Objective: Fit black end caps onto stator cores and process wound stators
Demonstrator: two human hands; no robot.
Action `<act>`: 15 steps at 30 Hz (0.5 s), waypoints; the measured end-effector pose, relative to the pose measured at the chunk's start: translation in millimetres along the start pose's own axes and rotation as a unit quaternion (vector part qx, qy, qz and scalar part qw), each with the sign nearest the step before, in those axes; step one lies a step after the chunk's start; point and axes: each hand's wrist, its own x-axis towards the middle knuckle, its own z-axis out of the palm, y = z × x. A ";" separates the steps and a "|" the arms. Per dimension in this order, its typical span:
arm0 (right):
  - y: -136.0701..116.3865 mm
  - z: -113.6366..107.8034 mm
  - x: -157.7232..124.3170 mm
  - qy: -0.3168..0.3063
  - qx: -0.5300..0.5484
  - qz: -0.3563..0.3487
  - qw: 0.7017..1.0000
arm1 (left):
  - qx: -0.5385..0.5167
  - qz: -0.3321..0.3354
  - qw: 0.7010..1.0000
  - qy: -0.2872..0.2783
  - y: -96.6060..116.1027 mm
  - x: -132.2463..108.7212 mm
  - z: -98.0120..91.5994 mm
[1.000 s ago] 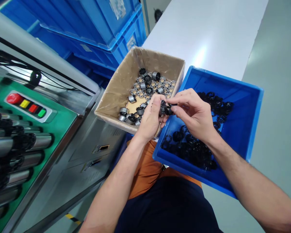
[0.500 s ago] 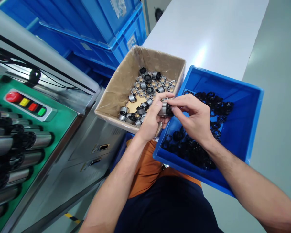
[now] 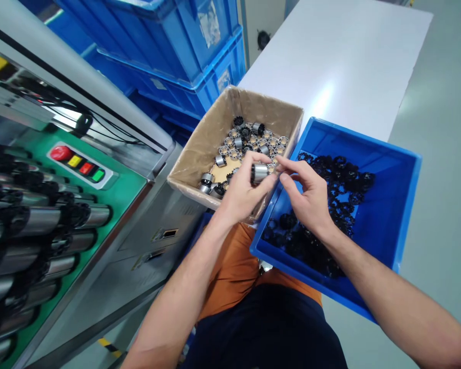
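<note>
My left hand (image 3: 246, 187) is closed around a metal cylinder with a black plastic end cap (image 3: 259, 173), over the near right part of the cardboard box (image 3: 200, 138). The black end faces left and the bare metal end points right, toward my right hand (image 3: 309, 192). My right hand's thumb and index finger are apart, just beside the cylinder, with nothing visible between them. Inside the box lie several metal rings (image 3: 234, 154) and capped cylinders (image 3: 207, 179). Beneath my right hand, a blue bin (image 3: 392, 205) holds a heap of black plastic end caps (image 3: 341, 179).
On the left, a green machine bed (image 3: 130, 187) carries rows of metal cylinders (image 3: 42, 220) beside a button panel (image 3: 82, 165). Stacked blue crates (image 3: 176, 46) stand behind the box. A white table (image 3: 338, 56) extends away behind the blue bin.
The cylinder has been turned: its black end was at the right, by my right fingers, and is now at the left. My right fingers have come off it. The view has shifted slightly.
</note>
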 end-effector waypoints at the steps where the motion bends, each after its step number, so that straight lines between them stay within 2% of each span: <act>1: 2.8 -2.2 2.2 -0.003 0.010 0.015 1.000 | 0.107 -0.017 0.994 0.024 1.6 1.4 -12.7; 2: 5.6 -4.5 4.0 0.001 0.013 0.028 1.000 | 0.214 -0.047 0.975 0.037 3.2 2.6 -25.6; 4: 9.8 -8.6 4.7 0.010 -0.005 0.038 0.999 | 0.377 -0.134 0.916 0.022 5.1 3.0 -48.2; 6: 11.1 -11.3 2.4 0.009 -0.048 0.022 0.999 | 0.449 -0.194 0.872 -0.003 4.9 -0.4 -61.4; 7: 10.6 -11.9 1.2 0.006 -0.074 0.006 0.997 | 0.461 -0.203 0.864 -0.007 4.2 -3.5 -63.9; 10: 5.9 -8.6 7.1 -0.018 -0.148 -0.052 0.987 | 0.443 -0.167 0.881 0.005 1.2 -14.7 -60.0; 12: 2.6 1.4 25.4 -0.073 -0.191 -0.076 0.976 | 0.417 -0.139 0.898 0.011 -0.4 -19.8 -54.6; 13: 1.8 9.7 39.1 -0.114 -0.219 -0.071 0.967 | 0.406 -0.129 0.905 0.015 -1.0 -20.8 -52.8; 15: 3.4 32.7 72.1 -0.209 -0.299 0.000 0.931 | 0.387 -0.121 0.914 0.019 -1.2 -19.9 -52.2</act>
